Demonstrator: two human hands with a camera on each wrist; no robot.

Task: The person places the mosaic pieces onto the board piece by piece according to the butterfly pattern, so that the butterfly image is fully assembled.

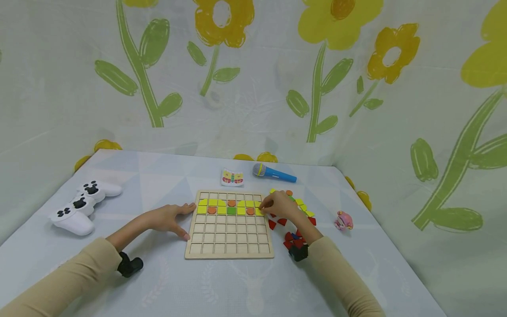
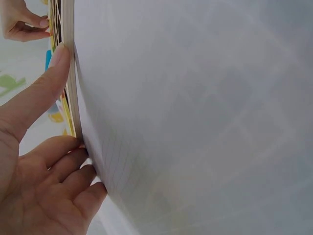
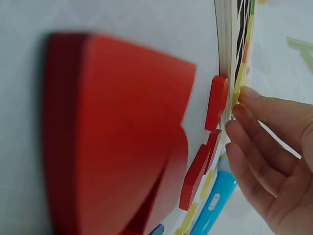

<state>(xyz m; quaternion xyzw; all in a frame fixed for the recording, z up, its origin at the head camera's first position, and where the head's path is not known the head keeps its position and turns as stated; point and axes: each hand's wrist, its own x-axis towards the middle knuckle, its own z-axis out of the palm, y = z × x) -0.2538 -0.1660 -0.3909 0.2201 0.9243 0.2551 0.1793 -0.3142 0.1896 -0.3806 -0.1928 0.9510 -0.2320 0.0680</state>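
Note:
A wooden grid board [image 1: 229, 240] lies flat on the table, its second and third rows partly filled with yellow, orange and green pieces. My left hand [image 1: 168, 218] rests at the board's left edge, thumb and fingers spread along its side; in the left wrist view the thumb [image 2: 57, 66] touches the edge. Over the right end of the lower filled row, my right hand [image 1: 280, 205] pinches a yellow tile [image 3: 237, 93] between thumb and index finger. Loose red pieces [image 1: 282, 221] lie just right of the board, and a large red piece [image 3: 132, 112] fills the right wrist view's foreground.
Yellow pieces [image 1: 301, 205] lie under and beyond my right forearm. Behind the board are a butterfly picture card [image 1: 232, 178] and a blue microphone [image 1: 279, 174]. A white game controller [image 1: 83, 204] sits at left, a small pink figurine [image 1: 343, 220] at right.

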